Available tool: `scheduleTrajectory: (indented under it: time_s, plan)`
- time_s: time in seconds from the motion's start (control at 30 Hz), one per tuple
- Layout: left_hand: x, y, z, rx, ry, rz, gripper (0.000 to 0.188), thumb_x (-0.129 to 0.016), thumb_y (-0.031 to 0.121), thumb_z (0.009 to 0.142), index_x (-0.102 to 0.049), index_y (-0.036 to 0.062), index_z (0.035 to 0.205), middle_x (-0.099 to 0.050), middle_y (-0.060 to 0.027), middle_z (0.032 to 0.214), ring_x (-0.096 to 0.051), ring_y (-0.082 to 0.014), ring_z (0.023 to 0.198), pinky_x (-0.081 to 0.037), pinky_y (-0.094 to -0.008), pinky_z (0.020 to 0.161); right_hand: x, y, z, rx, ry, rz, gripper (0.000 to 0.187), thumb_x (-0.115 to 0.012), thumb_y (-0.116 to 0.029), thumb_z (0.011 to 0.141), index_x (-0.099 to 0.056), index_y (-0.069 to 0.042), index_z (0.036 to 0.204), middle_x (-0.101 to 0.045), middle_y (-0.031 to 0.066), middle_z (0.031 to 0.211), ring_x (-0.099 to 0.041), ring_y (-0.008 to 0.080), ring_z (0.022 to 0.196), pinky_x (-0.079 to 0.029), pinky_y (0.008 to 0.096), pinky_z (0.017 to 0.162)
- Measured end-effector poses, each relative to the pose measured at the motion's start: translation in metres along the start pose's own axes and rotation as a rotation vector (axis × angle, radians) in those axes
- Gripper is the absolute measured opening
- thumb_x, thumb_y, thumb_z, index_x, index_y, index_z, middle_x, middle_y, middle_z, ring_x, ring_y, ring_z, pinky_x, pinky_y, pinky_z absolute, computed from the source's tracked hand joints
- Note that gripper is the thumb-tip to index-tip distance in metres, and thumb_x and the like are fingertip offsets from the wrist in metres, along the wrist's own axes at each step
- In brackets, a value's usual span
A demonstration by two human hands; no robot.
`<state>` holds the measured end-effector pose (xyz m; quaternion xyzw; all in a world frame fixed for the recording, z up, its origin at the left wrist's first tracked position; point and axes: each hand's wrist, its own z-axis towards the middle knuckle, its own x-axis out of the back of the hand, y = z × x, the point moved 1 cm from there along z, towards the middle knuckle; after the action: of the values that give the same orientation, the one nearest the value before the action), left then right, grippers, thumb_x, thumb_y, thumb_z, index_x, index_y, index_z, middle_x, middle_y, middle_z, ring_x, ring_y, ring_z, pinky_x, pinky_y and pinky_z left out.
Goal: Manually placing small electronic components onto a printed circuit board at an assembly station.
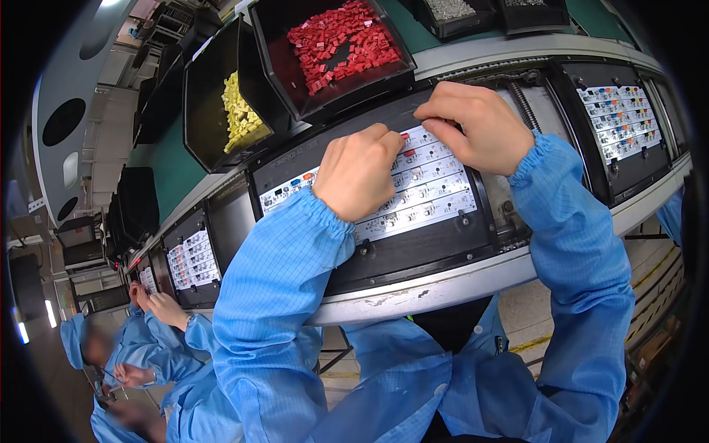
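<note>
Centrally (head view), the left hand [358, 170] curls over the circuit-board panel [434, 179], its grip hidden and indeterminable; beside it, the right hand [478, 122] holds thumb and forefinger nearly together, contents unclear. Beyond both, a black bin [358, 95] keeps red connectors [367, 49] presumably within reach.

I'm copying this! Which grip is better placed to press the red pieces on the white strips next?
Probably left: the left grip is closer to the red pieces on the white strips; the right grip sits slightly farther off.
</note>
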<state>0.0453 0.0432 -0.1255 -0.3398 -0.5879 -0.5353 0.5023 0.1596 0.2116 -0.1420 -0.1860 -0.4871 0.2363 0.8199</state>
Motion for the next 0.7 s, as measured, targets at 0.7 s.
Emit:
scheduleTrajectory:
  time_s: [0.7]
  plan:
    - [0.0015, -0.0069, 0.0083, -0.096, -0.071, -0.031, 0.027, -0.063, 0.000, 0.068, -0.062, 0.0006, 0.095, -0.065, -0.0172, 0.090, -0.064, -0.0373, 0.083, -0.052, -0.0446, 0.072, 0.0006, -0.0001, 0.0037, 0.059, 0.020, -0.057, 0.012, -0.064, -0.006, 0.084, -0.067, 0.001, 0.094, -0.062, 0.0131, 0.085, -0.062, 0.0295, 0.076, -0.050, 0.0351, 0.068]
